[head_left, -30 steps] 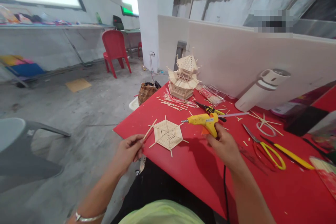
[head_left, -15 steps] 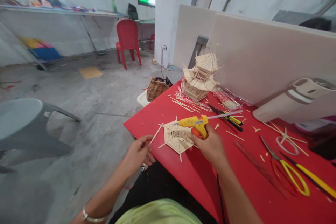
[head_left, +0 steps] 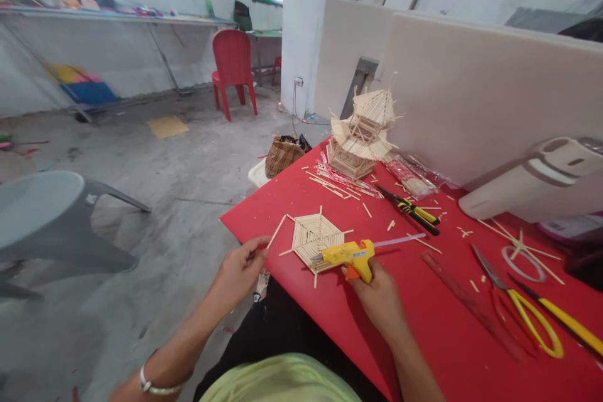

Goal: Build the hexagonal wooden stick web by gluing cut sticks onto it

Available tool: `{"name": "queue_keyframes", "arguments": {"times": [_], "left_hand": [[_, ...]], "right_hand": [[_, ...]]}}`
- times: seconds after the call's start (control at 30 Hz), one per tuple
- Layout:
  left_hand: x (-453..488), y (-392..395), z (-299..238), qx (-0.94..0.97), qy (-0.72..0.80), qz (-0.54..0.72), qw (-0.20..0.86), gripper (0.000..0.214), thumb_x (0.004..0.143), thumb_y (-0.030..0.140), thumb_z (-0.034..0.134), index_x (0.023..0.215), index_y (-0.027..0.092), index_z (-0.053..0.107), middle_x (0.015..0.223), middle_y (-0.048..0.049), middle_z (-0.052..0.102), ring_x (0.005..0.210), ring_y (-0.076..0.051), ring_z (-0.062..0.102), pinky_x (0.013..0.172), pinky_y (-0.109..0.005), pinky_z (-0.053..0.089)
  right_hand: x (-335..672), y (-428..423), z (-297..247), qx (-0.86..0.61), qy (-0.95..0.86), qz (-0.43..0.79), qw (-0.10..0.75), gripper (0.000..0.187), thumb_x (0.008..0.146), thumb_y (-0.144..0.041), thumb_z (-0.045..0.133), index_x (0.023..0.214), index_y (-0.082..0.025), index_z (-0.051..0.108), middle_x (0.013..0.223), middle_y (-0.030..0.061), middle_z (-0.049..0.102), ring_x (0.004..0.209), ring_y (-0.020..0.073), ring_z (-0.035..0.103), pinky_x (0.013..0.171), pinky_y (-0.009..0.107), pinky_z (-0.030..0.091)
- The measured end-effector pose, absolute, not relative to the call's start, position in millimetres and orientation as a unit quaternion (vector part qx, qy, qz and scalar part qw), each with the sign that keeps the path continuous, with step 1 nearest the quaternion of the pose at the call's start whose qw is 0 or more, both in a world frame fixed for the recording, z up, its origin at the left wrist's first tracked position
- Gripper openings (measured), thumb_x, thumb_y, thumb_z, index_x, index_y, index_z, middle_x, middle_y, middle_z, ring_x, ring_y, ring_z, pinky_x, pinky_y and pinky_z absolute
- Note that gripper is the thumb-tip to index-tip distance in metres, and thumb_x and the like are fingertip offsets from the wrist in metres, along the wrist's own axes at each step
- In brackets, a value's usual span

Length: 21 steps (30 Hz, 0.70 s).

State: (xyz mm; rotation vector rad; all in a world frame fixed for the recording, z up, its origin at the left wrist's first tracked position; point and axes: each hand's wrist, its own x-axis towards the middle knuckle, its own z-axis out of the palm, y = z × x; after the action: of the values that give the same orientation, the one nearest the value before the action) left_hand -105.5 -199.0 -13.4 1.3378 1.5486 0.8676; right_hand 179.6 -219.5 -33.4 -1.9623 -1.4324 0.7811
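Note:
My left hand (head_left: 245, 267) pinches the lower end of a thin wooden stick (head_left: 276, 231), whose upper end is close to one spoke of a web-like hexagonal stick panel (head_left: 305, 232). The panel lies flat on the red table near its edge. In my right hand (head_left: 379, 295) is a yellow hot glue gun (head_left: 348, 255) with an orange trigger. A clear glue stick (head_left: 400, 240) juts from its back, and its nozzle points left, over the panel's lower part. The gun covers some of the panel.
A pagoda-like stick model (head_left: 362, 132) stands at the table's back corner, near loose sticks and plastic packets (head_left: 409, 176). Pliers (head_left: 409, 208), scissors (head_left: 513, 301), a yellow-handled tool (head_left: 565, 317) and a beige tumbler (head_left: 522, 179) lie to the right. A grey stool (head_left: 42, 207) is at left.
My right hand has moved the glue gun slightly down, from the panel's upper part to its lower part. The panel has turned a little. My left hand, still pinching the stick, shifted slightly left.

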Motion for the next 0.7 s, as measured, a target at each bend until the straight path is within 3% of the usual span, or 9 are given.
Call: {"name": "queue_keyframes", "arguments": {"times": [0.23,0.37,0.47,0.6,0.7], "left_hand": [[-108,-190,-25,0.629,0.64,0.289,0.333,0.041,0.089,0.044,0.054,0.115,0.019,0.073,0.088,-0.0056,0.077,0.073,-0.02,0.067,0.066,-0.027,0.05],[-108,-183,-21,0.643,0.643,0.281,0.307,0.034,0.088,0.042,0.053,0.101,0.02,0.074,0.077,-0.0038,0.073,0.068,-0.019,0.065,0.064,-0.027,0.047],[-105,-182,-18,0.6,0.633,0.317,0.372,0.03,0.086,0.044,0.054,0.089,0.019,0.07,0.065,0.0004,0.063,0.055,-0.015,0.059,0.052,-0.025,0.045],[-96,-182,-20,0.512,0.64,0.304,0.486,0.032,0.084,0.048,0.053,0.092,0.019,0.065,0.06,0.0041,0.056,0.04,-0.014,0.053,0.04,-0.025,0.041],[-92,-179,-22,0.545,0.665,0.285,0.423,0.028,0.087,0.038,0.05,0.098,0.019,0.067,0.06,0.0023,0.06,0.046,-0.016,0.059,0.045,-0.025,0.044]], "right_hand": [[175,-221,-31,-0.719,-0.543,0.33,0.282,0.033,0.076,-0.049,0.059,0.095,-0.023,0.065,0.084,0.0064,0.075,0.072,0.024,0.066,0.064,0.03,0.046],[175,-221,-29,-0.722,-0.537,0.33,0.286,0.035,0.075,-0.052,0.06,0.093,-0.023,0.064,0.085,0.0071,0.074,0.073,0.0245,0.065,0.064,0.031,0.046],[174,-221,-19,-0.732,-0.525,0.316,0.297,0.036,0.074,-0.056,0.059,0.087,-0.024,0.061,0.077,0.0046,0.071,0.066,0.0223,0.061,0.059,0.03,0.043],[173,-217,-3,-0.739,-0.523,0.286,0.314,0.026,0.071,-0.048,0.058,0.083,-0.025,0.057,0.064,-0.0019,0.062,0.055,0.0173,0.05,0.052,0.027,0.037],[174,-212,2,-0.737,-0.525,0.27,0.33,0.023,0.069,-0.045,0.059,0.079,-0.025,0.055,0.059,-0.0046,0.055,0.052,0.0156,0.044,0.05,0.027,0.034]]}}
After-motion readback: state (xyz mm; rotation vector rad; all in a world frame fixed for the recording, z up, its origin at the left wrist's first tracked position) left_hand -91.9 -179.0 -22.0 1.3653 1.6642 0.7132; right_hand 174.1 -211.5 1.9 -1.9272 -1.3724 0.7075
